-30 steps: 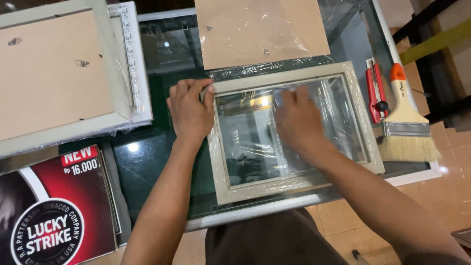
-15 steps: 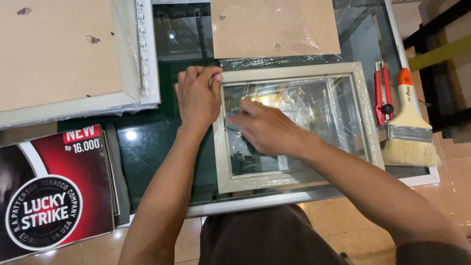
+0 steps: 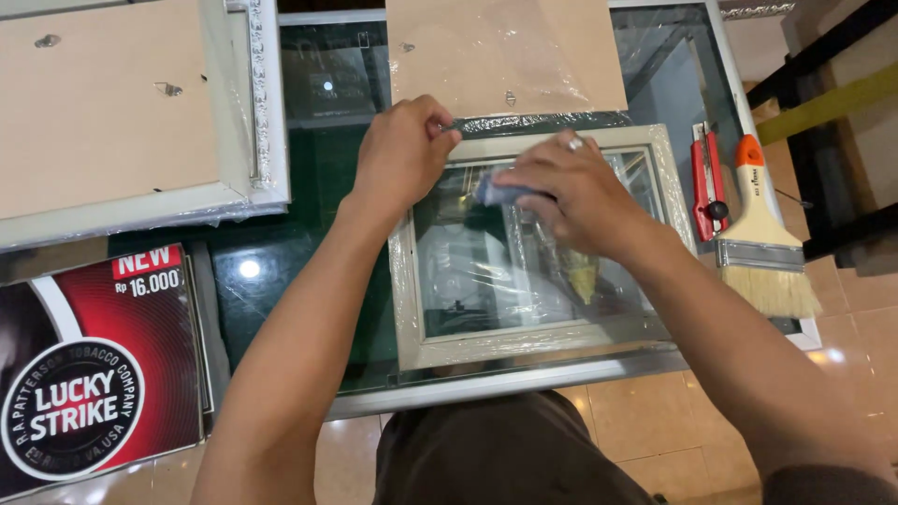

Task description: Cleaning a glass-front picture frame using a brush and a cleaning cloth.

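Note:
A pale picture frame [image 3: 524, 344] wrapped in clear film lies on a glass-topped table [image 3: 281, 281], right in front of me. My left hand [image 3: 402, 154] grips the frame's top-left corner. Over the upper part of the frame's glass pane [image 3: 468, 271], my right hand [image 3: 575, 192] presses a small blue cloth [image 3: 494, 192] against the pane. A ring shows on one finger of that hand.
A brown backing board [image 3: 505, 56] in film lies just beyond the frame. A larger frame [image 3: 122, 112] lies face down at the far left. A red-and-black printed board [image 3: 94, 365] sits at the near left. A red cutter [image 3: 706, 182] and a paintbrush [image 3: 762, 234] lie at the right edge.
My right hand with the cloth went from the pane's top right to its left side, then up to the top middle. My left hand has stayed at the top-left corner.

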